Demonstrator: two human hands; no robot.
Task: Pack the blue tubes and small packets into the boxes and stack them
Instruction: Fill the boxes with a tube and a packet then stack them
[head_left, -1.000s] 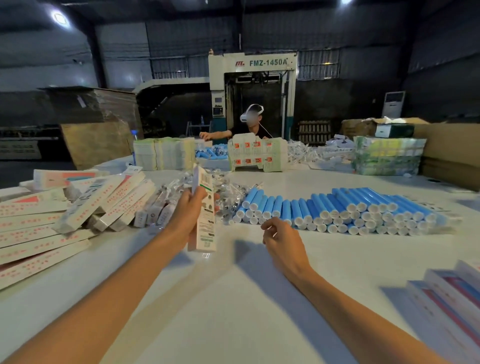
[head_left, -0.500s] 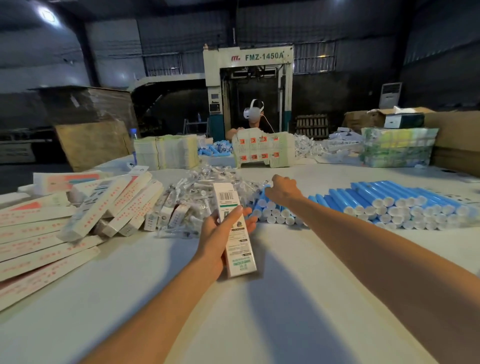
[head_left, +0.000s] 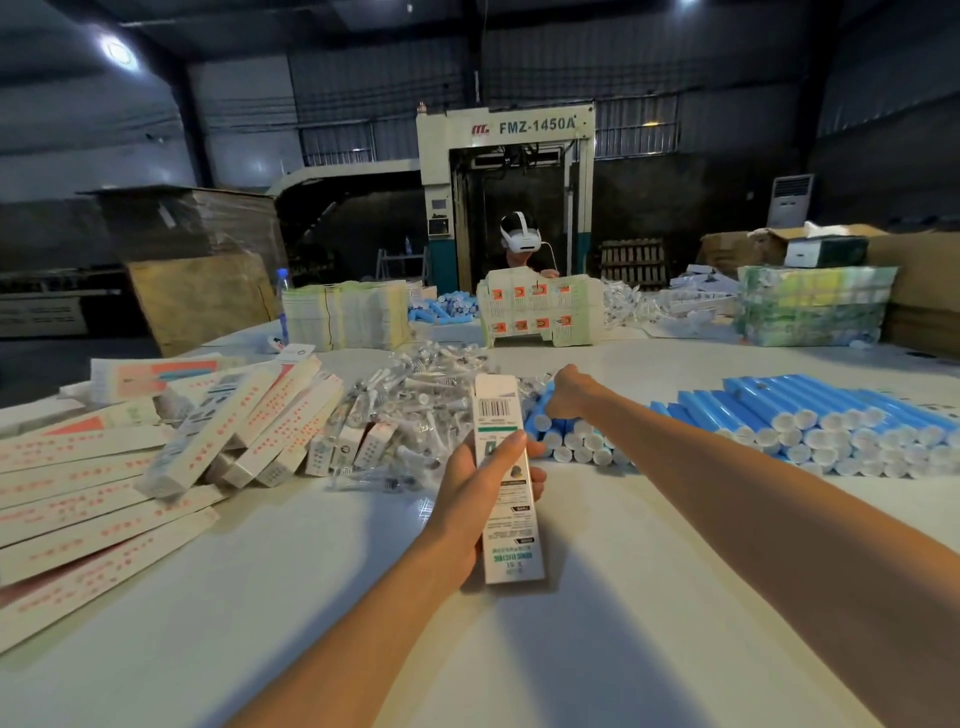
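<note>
As the left hand (head_left: 480, 491) clamps its fingers round the box (head_left: 508, 535), the right hand (head_left: 574, 392) now reaches the blue tubes (head_left: 779, 421), fingers curled, grip unclear. Loading likely follows

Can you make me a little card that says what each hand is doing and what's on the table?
Left hand: holds a long white cardboard box with a barcode
Right hand: fingers curled on the pile of blue plastic tubes with white caps; grip unclear
Middle: heap of small clear plastic packets
Left side: flat white cardboard boxes with red print
</note>
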